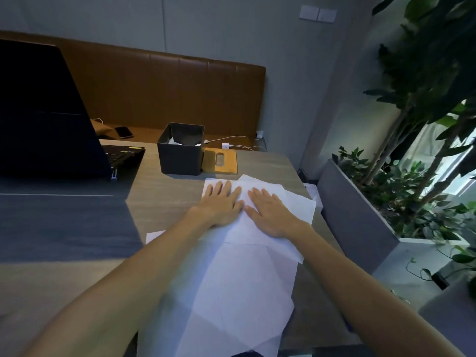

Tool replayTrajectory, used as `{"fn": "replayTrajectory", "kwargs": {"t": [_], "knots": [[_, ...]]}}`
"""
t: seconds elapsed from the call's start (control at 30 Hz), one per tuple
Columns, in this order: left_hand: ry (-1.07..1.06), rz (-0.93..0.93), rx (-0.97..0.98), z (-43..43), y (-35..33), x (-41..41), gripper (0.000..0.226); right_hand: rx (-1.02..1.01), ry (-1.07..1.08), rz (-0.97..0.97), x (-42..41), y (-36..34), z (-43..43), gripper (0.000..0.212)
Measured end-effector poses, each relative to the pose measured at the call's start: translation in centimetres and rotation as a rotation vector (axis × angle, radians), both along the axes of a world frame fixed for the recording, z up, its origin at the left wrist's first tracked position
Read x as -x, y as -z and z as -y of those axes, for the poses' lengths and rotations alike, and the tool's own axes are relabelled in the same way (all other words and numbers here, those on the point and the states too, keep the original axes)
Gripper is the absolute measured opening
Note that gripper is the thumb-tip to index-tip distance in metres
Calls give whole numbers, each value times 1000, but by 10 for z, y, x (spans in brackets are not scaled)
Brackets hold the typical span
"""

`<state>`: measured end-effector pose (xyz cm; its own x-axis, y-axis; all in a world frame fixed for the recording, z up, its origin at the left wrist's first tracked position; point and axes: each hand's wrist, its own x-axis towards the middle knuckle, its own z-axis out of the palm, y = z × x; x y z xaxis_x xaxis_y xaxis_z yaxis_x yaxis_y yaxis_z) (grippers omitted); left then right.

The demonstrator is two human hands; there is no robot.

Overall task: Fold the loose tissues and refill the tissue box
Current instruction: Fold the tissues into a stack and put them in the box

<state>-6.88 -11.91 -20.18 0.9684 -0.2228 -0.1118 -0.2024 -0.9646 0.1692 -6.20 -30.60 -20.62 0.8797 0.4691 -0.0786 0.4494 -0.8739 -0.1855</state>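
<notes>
Several loose white tissues (239,279) lie overlapping on the wooden table (167,197), from its near edge up toward the box. My left hand (221,202) and my right hand (268,212) press flat, side by side with fingers straight, on the farthest tissue (296,202). The dark grey tissue box (180,150) stands open beyond my hands, with a bit of white tissue showing inside. Its wooden lid (221,161), with an oval slot, lies flat just right of the box.
An open black laptop (46,112) sits on a dark mat (64,222) at the left. A brown bench (154,83) behind holds a phone (123,131) and a white charger cable (231,144). A grey planter (355,210) with plants stands close to the table's right edge.
</notes>
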Motion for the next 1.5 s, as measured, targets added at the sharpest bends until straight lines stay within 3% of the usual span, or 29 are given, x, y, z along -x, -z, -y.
{"fn": "replayTrajectory", "kwargs": {"t": [0.27, 0.4, 0.63, 0.77, 0.93, 1.07, 1.17, 1.4, 1.5], "knots": [[-16, 38, 11, -44, 9, -4, 59, -61, 122, 14, -1, 1, 33, 72], [-70, 70, 121, -45, -9, -12, 47, -230, 170, 126, -22, -13, 30, 48], [-208, 64, 193, -45, -25, -50, 38, -116, 229, 95, -73, -22, 3, 41], [-245, 60, 265, -44, -22, -58, 40, -169, 286, 147, -83, -21, 3, 29], [-276, 125, 438, -47, -19, -59, 15, -294, 347, 186, -85, -23, 6, 17], [-258, 255, 503, -44, -29, -45, 10, -324, 272, 323, -72, -38, 11, 21], [-249, 326, 566, -39, -42, -24, 8, -351, 217, 319, -61, -48, 17, 23], [-143, 280, 694, -35, -58, 48, 7, -374, 5, 226, -7, -67, 41, 3], [-95, 274, 610, -35, -56, 71, 3, -305, -55, 186, 12, -65, 51, 6]]}}
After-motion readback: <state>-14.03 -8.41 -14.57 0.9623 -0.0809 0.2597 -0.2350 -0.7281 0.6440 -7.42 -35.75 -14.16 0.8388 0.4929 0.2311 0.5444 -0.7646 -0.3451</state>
